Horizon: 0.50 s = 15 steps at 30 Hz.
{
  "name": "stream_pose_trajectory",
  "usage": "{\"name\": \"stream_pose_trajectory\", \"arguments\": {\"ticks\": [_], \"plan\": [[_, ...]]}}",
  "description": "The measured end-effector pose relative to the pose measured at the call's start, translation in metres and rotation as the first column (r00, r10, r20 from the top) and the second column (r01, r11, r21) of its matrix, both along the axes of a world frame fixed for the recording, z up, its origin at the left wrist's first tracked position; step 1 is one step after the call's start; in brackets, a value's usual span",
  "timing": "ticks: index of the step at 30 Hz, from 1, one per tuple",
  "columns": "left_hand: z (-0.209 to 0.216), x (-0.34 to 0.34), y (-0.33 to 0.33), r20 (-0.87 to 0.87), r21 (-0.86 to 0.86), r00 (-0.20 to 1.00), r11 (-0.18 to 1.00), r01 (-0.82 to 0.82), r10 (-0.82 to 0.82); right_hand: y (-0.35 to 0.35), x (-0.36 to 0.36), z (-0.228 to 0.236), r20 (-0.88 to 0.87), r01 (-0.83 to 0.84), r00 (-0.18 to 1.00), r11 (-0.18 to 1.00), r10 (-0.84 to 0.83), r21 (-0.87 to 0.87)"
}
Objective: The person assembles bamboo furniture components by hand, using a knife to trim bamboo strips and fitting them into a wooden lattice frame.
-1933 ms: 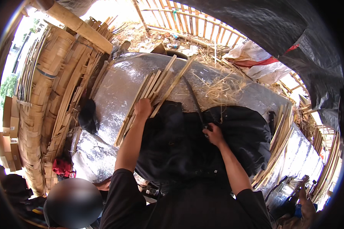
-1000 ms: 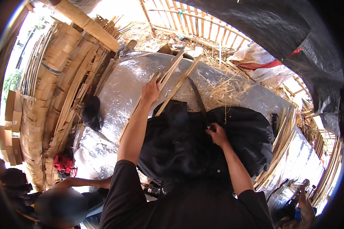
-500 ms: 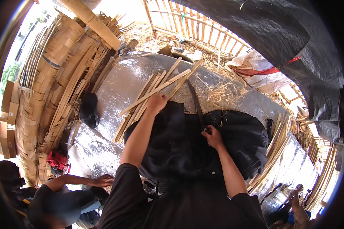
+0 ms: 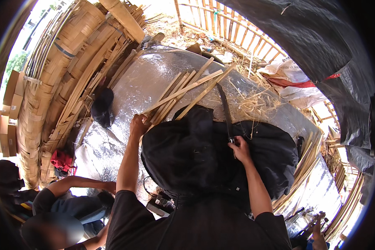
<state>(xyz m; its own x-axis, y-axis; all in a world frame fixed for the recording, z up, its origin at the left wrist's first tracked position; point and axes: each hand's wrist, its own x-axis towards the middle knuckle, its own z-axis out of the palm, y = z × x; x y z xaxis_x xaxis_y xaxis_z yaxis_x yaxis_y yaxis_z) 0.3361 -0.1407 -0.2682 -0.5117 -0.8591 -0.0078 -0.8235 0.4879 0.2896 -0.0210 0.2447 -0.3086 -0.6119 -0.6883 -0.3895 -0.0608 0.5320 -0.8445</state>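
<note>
gripping a long dark knife (image 4: 226, 109) in the right hand (image 4: 240, 149), with fingers wrapped round the handle and the tip pointed away from the body, just beside a yellowish strip (image 4: 206, 92). pinching the near end of a pale strip (image 4: 185, 91) in the left hand (image 4: 139, 125), with fingers drawn narrow and partly hidden; lying aslant over several loose strips (image 4: 167, 109), left of the knife.

could snag the black cloth (image 4: 179, 154) with the blade by dipping the right wrist. could scatter the loose strips by tugging carelessly at the top one. might take a splinter by running bare fingers along a raw edge. could nick the left hand by bringing it across to the knife.

underneath, a silvery, glaring surface (image 4: 129, 83), strewn with curled shavings (image 4: 258, 102) beyond the knife and edged with a bundle of strips (image 4: 298, 175) at the right. to the left, rolls of woven bamboo (image 4: 37, 137) and cardboard boxes (image 4: 6, 121). at the far side, a slatted fence (image 4: 233, 27); at the upper right, black sheeting (image 4: 312, 37) near a white and red sack (image 4: 289, 79). at the lower left, a co-worker (image 4: 81, 185), near the left arm.
</note>
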Motion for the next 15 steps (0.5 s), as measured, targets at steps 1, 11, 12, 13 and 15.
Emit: {"name": "stream_pose_trajectory", "arguments": {"ticks": [1,11,12,13,15], "plan": [[-0.005,0.002,0.003,-0.011,0.024,1.000,1.000,-0.004,0.004,-0.002,-0.001,0.005,0.010,0.002,1.000,1.000,-0.002,0.017],[-0.018,0.015,0.010,0.057,-0.128,0.989,0.982,0.140,-0.134,-0.004,0.002,0.008,-0.022,0.014,1.000,0.999,-0.013,0.031],[-0.031,0.024,0.012,0.058,-0.139,0.990,0.981,0.138,-0.131,-0.007,0.004,0.015,-0.021,0.001,1.000,0.999,0.000,0.044],[-0.043,0.035,0.013,0.059,-0.149,0.990,0.979,0.136,-0.128,-0.010,0.007,0.020,-0.019,-0.012,1.000,0.998,0.013,0.057],[-0.044,0.027,0.018,0.085,-0.173,0.985,0.971,0.163,-0.150,-0.007,0.005,0.020,-0.012,0.007,1.000,0.998,-0.006,0.055]]}}
